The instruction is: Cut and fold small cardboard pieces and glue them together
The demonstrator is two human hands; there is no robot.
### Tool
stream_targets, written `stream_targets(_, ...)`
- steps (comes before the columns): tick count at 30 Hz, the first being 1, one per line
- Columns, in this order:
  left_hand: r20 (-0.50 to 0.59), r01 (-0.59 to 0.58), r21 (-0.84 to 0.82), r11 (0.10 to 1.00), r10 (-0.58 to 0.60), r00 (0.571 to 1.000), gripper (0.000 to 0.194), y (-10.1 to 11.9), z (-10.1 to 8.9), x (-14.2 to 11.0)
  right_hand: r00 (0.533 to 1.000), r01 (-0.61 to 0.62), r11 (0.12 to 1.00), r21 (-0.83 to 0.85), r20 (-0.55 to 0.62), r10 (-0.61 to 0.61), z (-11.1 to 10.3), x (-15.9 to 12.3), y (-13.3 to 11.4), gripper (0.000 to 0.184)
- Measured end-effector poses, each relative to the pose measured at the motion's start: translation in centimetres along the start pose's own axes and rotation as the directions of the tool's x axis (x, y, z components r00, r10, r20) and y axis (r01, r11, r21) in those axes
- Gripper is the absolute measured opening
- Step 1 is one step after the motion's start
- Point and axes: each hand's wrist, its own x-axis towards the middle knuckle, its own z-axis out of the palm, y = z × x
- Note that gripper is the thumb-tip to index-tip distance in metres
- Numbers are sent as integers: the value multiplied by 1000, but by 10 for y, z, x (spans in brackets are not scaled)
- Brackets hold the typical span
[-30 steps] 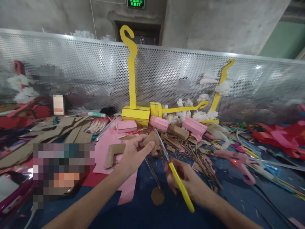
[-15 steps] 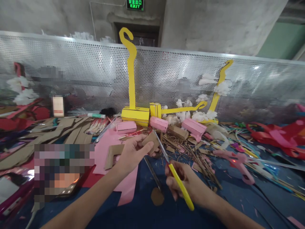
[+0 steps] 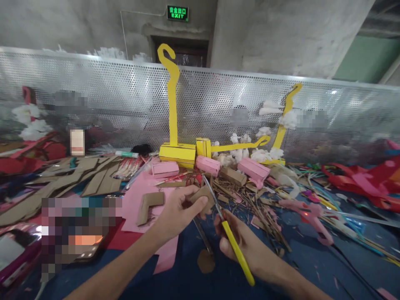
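My left hand (image 3: 178,210) pinches a small brown cardboard piece (image 3: 203,196) above the blue table (image 3: 312,266). My right hand (image 3: 242,243) grips yellow-handled scissors (image 3: 229,239); their blades are spread, one rising beside the cardboard piece, the other pointing down toward the table. A round brown cardboard scrap (image 3: 206,261) lies on the table just below the hands. An L-shaped cardboard piece (image 3: 148,204) rests on pink paper (image 3: 137,200) left of my left hand.
A perforated metal screen (image 3: 93,108) runs across the back. Yellow cardboard hooks on boxes (image 3: 175,146), pink boxes (image 3: 253,168), cotton tufts and cardboard strips (image 3: 250,196) crowd the far side. Flat cardboard sheets (image 3: 78,175) lie left, red ribbons (image 3: 368,183) right.
The view tilted slightly, so everything sits a little lower. Both hands stay close together, with the scissors still at the cardboard piece.
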Motion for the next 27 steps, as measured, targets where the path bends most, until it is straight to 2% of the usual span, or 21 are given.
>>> stream_targets(5,0,9,-8,1000,-9,1000,30,-6,2,-2,996,-17,1000,10,-85,17,-1,4,13,42)
stream_targets(10,-31,61,-69,996,-63,998,26,-13,1,0,998,-30,994,104,-55,36,0,11,21,42)
stream_targets(13,-67,37,-77,996,-42,997,25,-14,0,1,983,38,996,83,-183,-22,-7,15,18,44)
stream_targets(16,-88,23,-79,997,-30,996,27,-15,0,2,952,98,995,-31,-287,-103,-20,16,16,45)
stream_targets(20,-119,34,-79,996,-43,992,29,-19,-1,3,953,111,970,-217,-252,-166,-30,11,15,47)
stream_targets(24,-157,47,-85,995,-60,986,28,-23,-1,4,959,27,905,-426,-245,-144,-26,9,11,40)
stream_targets(27,-121,43,-124,991,-58,991,25,-21,-1,3,953,10,841,-540,-249,-171,-23,9,5,33)
